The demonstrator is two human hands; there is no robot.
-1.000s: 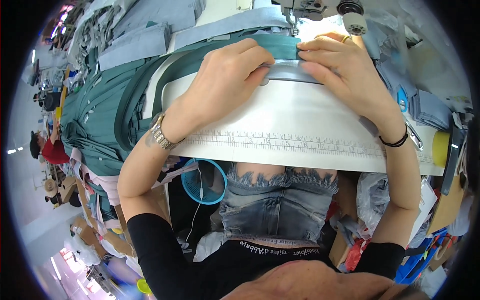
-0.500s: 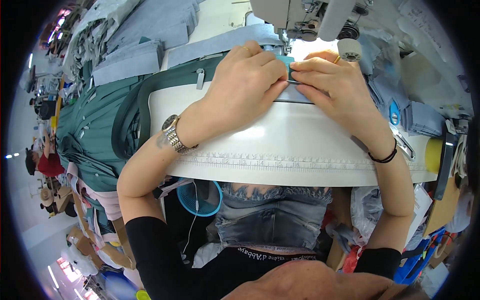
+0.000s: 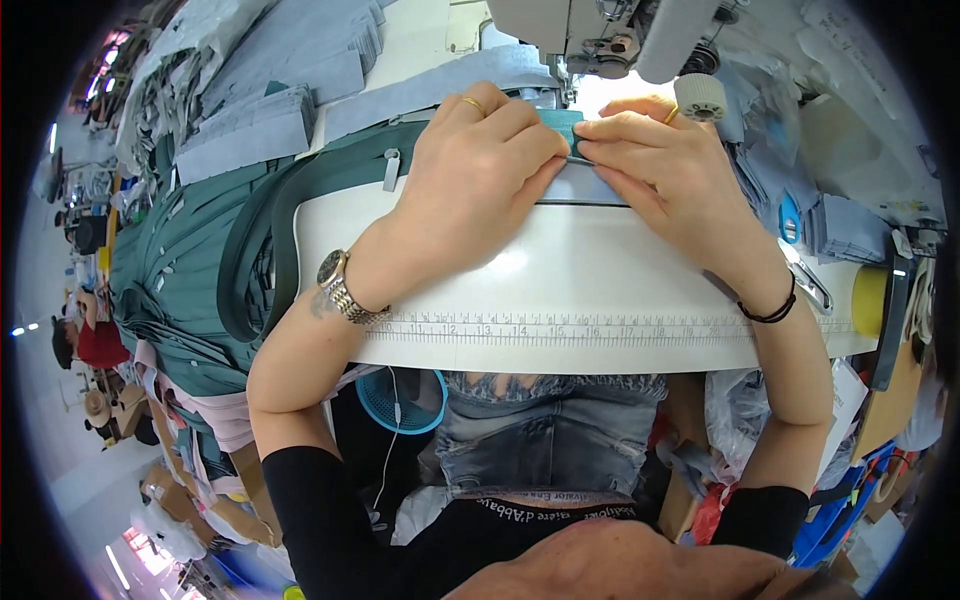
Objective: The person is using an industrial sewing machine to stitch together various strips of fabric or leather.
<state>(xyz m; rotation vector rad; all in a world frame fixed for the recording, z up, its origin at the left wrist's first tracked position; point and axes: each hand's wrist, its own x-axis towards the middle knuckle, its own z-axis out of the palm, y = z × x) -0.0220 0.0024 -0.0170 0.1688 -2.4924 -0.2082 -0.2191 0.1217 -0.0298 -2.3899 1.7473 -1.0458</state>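
Both my hands are at the sewing machine (image 3: 600, 45), just in front of its needle area. Between their fingertips lies the lit end of a dark green fabric strip (image 3: 558, 122). My left hand (image 3: 480, 175) is closed, pinching the fabric edge between thumb and fingers. My right hand (image 3: 672, 165) pinches the same edge from the other side, its thumb below. A thin grey edge shows between the two thumbs. Leftward the long green band (image 3: 335, 172) runs from under my left hand and loops down off the table. A small pale clip-like piece (image 3: 392, 170) lies on it.
Grey-blue cut pieces (image 3: 250, 130) lie stacked at the back left, beside heaped green fabric (image 3: 175, 255). A printed ruler (image 3: 560, 328) runs along the white table's front edge. Right of my right wrist are metal snips (image 3: 808, 275), a blue-handled tool (image 3: 789, 217) and a yellow roll (image 3: 868, 300).
Both hands keep their pinch on the fabric at nearly the same spot. My left hand's knuckles have tilted slightly, and the whole view has shifted a little.
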